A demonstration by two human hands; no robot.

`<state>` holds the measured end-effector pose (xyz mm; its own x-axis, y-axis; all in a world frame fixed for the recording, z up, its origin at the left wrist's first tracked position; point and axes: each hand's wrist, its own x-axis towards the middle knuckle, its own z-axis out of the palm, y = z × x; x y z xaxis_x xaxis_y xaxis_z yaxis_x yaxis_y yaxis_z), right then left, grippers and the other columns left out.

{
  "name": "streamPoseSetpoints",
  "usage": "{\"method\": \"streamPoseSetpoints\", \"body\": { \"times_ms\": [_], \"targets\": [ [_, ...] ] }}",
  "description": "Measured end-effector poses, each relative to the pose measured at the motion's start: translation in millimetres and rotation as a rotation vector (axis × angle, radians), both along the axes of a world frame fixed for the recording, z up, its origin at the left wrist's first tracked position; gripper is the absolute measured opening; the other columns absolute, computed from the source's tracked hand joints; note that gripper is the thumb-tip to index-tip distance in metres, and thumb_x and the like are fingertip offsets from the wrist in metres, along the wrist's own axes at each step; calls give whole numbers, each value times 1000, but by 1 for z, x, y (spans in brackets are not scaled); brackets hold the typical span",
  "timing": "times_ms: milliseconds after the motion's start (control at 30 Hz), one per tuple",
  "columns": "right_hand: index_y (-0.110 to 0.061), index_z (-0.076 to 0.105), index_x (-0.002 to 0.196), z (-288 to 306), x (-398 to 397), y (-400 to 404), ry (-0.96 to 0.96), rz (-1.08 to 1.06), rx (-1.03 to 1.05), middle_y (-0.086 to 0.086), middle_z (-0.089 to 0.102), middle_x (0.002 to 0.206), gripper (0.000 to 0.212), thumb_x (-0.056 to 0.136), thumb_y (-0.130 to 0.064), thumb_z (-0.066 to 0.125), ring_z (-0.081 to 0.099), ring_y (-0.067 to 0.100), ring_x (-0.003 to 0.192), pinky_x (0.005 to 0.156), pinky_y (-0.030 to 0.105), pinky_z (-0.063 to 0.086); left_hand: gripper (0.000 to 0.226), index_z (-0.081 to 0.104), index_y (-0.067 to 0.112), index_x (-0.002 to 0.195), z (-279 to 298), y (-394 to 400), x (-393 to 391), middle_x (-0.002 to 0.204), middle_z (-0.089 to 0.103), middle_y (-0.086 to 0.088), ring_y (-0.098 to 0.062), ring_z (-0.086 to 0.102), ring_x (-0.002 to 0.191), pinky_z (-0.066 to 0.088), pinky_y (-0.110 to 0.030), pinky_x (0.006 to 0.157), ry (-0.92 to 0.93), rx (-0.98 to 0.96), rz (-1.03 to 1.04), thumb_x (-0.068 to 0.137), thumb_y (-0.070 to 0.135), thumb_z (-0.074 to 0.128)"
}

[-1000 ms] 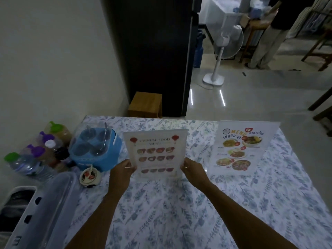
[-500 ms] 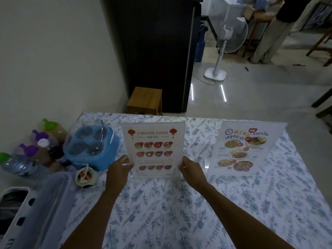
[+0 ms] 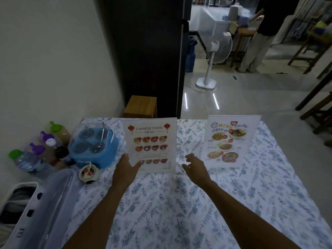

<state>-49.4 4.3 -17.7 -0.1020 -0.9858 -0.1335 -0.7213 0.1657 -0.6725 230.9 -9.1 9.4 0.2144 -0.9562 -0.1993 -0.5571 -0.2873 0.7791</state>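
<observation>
A clear stand with a Chinese food menu (image 3: 150, 142) stands upright on the floral tablecloth (image 3: 170, 203), near the table's far middle. My left hand (image 3: 125, 168) is at its lower left corner, fingers spread, thumb over the sheet's bottom edge. My right hand (image 3: 195, 165) hovers just right of the stand with loose fingers, apart from it. A second menu stand (image 3: 228, 141) with Thai text stands upright to the right.
A blue condiment caddy (image 3: 94, 146) with a clear lid, a small sauce dish (image 3: 89, 174), several bottles (image 3: 41, 150) and a white cutlery tray (image 3: 32, 209) crowd the left side. Beyond the table are a wooden stool (image 3: 141, 106), a dark fridge, a floor fan and a standing person.
Both hands held the Chinese menu stand by its lower corners. Now it stands on the table; the right hand has let go and drawn away, the left has loosened.
</observation>
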Motion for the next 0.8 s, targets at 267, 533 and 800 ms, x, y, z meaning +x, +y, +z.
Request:
{"method": "streamPoseSetpoints", "body": {
  "times_ms": [267,533,800],
  "targets": [
    [-12,52,128,30,-19,62,-11,-55,-74,9,65,123,41,92,-27,65,67,22,102,86,31,53,59,49,14,133,23,42,-24,130,62,-10,-29,60,116,51,-44,97,-60,-42,-93,86,42,71],
    [-13,51,129,50,-73,114,-23,-182,-92,10,66,122,43,91,-27,65,67,21,101,85,34,56,62,49,11,133,34,56,-88,130,63,-9,-28,60,118,50,-42,96,-70,-79,-226,86,44,70],
    [-15,52,125,50,-140,116,-8,-321,-69,9,67,116,40,90,-25,67,66,23,103,85,39,56,68,48,9,135,34,38,-161,132,61,-11,-29,60,117,52,-42,93,-88,-77,-348,85,50,68]
  ]
}}
